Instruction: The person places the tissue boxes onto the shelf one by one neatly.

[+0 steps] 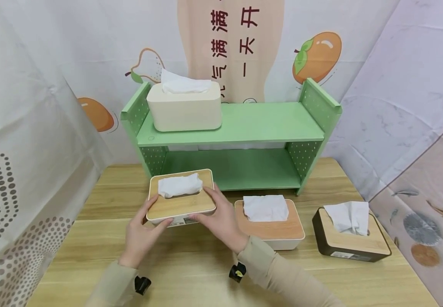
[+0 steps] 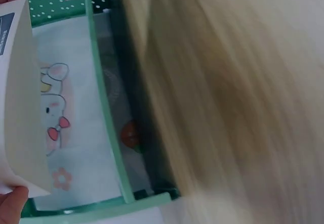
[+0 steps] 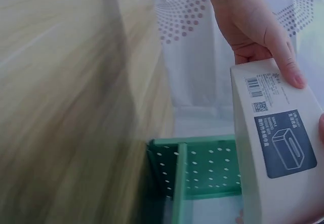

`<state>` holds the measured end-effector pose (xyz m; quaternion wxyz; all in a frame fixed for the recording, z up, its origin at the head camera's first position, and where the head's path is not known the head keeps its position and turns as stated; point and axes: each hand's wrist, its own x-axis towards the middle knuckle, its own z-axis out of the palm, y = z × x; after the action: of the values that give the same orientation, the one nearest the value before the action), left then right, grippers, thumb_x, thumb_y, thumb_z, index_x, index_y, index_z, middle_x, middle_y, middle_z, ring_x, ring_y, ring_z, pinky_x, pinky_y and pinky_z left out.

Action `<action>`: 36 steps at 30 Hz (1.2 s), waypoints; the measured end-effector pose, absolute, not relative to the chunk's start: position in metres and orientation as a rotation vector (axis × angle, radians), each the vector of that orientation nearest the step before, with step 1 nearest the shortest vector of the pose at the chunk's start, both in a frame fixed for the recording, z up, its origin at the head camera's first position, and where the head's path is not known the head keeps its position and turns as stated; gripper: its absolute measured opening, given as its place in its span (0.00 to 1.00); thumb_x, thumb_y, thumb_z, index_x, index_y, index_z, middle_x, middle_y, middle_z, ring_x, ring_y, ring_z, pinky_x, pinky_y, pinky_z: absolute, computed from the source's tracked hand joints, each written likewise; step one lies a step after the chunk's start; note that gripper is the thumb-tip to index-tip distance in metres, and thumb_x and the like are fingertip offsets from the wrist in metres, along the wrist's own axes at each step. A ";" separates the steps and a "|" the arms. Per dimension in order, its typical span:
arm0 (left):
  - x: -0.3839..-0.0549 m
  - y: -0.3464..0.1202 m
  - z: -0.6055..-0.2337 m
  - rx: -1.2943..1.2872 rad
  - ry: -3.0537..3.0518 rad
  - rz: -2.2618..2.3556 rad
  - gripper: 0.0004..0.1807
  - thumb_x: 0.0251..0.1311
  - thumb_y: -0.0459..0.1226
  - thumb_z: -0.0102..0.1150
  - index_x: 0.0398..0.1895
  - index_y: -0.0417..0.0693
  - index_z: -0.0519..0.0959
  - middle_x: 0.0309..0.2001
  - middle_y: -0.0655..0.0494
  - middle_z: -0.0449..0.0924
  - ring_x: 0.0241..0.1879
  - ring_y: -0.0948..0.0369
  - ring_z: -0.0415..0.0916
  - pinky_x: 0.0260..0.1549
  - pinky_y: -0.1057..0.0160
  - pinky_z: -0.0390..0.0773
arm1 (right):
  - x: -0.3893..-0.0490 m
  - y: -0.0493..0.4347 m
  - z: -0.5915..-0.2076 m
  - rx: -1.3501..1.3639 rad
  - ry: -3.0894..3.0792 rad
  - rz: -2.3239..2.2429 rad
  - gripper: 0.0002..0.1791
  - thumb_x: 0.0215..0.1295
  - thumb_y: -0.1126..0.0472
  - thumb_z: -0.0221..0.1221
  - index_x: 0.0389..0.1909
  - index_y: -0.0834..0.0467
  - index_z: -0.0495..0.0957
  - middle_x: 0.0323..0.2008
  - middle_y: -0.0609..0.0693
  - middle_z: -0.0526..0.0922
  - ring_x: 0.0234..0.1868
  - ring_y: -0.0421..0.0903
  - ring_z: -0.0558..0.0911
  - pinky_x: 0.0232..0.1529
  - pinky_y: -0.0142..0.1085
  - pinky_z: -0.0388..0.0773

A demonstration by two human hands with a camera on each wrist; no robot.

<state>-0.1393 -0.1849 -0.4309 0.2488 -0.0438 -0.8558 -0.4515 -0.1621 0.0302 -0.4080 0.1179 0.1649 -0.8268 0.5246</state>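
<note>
Both hands hold a white tissue box [image 1: 179, 205] with a light wooden lid and a tissue poking out, in front of the green shelf's left part. My left hand [image 1: 139, 238] grips its left end, and my right hand [image 1: 223, 217] grips its right end, thumbs on the front side. The right wrist view shows a dark printed label and barcode on the box's side [image 3: 253, 158], with the left hand [image 3: 248, 26] at the far end. In the left wrist view, the left thumb [image 2: 12, 206] presses the box's lower corner, which overlaps the shelf behind.
A cream tissue box [image 1: 185, 113] stands on the upper left of the green two-level shelf [image 1: 267, 121]. On the wooden table [image 1: 102, 243], right of the hands, are a white box with reddish wooden lid [image 1: 269, 228] and a black one with pale lid [image 1: 353, 241].
</note>
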 end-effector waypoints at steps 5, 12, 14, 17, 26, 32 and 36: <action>-0.144 -0.175 -0.422 -0.133 -2.237 -1.250 0.38 0.35 0.29 0.77 0.58 0.44 0.76 0.55 0.41 0.78 0.44 0.83 0.68 0.38 0.86 0.67 | -0.164 0.037 -0.402 0.467 -2.346 1.576 0.37 0.47 0.52 0.72 0.59 0.60 0.73 0.67 0.60 0.66 0.71 0.51 0.60 0.64 0.43 0.67; -0.149 -0.168 -0.410 -0.163 -2.190 -1.262 0.37 0.34 0.29 0.78 0.56 0.40 0.76 0.55 0.40 0.77 0.44 0.82 0.69 0.37 0.85 0.68 | -0.165 0.043 -0.396 0.478 -2.280 1.585 0.34 0.50 0.53 0.70 0.58 0.59 0.73 0.68 0.59 0.63 0.71 0.50 0.60 0.65 0.43 0.65; -0.151 -0.167 -0.406 -0.177 -2.180 -1.266 0.37 0.34 0.28 0.77 0.56 0.40 0.76 0.55 0.39 0.78 0.44 0.83 0.70 0.38 0.85 0.68 | -0.166 0.044 -0.394 0.498 -2.236 1.613 0.33 0.51 0.55 0.70 0.58 0.60 0.73 0.68 0.60 0.63 0.71 0.51 0.60 0.65 0.42 0.65; -0.153 -0.163 -0.400 -0.211 -2.153 -1.287 0.37 0.35 0.27 0.77 0.56 0.38 0.76 0.56 0.37 0.76 0.44 0.84 0.70 0.38 0.85 0.70 | -0.169 0.046 -0.388 0.523 -2.174 1.622 0.32 0.51 0.58 0.70 0.58 0.63 0.72 0.68 0.62 0.63 0.71 0.54 0.59 0.64 0.42 0.66; -0.164 -0.150 -0.381 -0.309 -2.068 -1.260 0.37 0.31 0.25 0.77 0.54 0.36 0.77 0.53 0.36 0.78 0.44 0.83 0.71 0.38 0.84 0.72 | -0.172 0.056 -0.370 0.452 -2.112 1.538 0.32 0.48 0.61 0.71 0.56 0.63 0.74 0.68 0.62 0.62 0.65 0.56 0.69 0.51 0.47 0.77; -0.167 -0.139 -0.370 -0.385 -2.057 -1.244 0.37 0.34 0.26 0.76 0.55 0.39 0.77 0.52 0.39 0.80 0.41 0.74 0.76 0.35 0.82 0.73 | -0.174 0.068 -0.361 0.496 -2.016 1.475 0.31 0.46 0.63 0.72 0.54 0.65 0.75 0.66 0.65 0.64 0.64 0.56 0.70 0.47 0.46 0.79; -0.169 -0.132 -0.364 -0.462 -2.052 -1.182 0.34 0.37 0.28 0.76 0.55 0.40 0.76 0.51 0.42 0.80 0.37 0.61 0.78 0.33 0.79 0.73 | -0.176 0.077 -0.355 0.530 -1.966 1.420 0.30 0.46 0.65 0.71 0.53 0.67 0.75 0.65 0.67 0.65 0.64 0.57 0.70 0.45 0.47 0.80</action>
<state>-0.1688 -0.1318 -0.3642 0.3565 -0.1789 -0.7946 -0.4577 -0.1756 0.0768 -0.3555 0.3236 0.2021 -0.7494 0.5411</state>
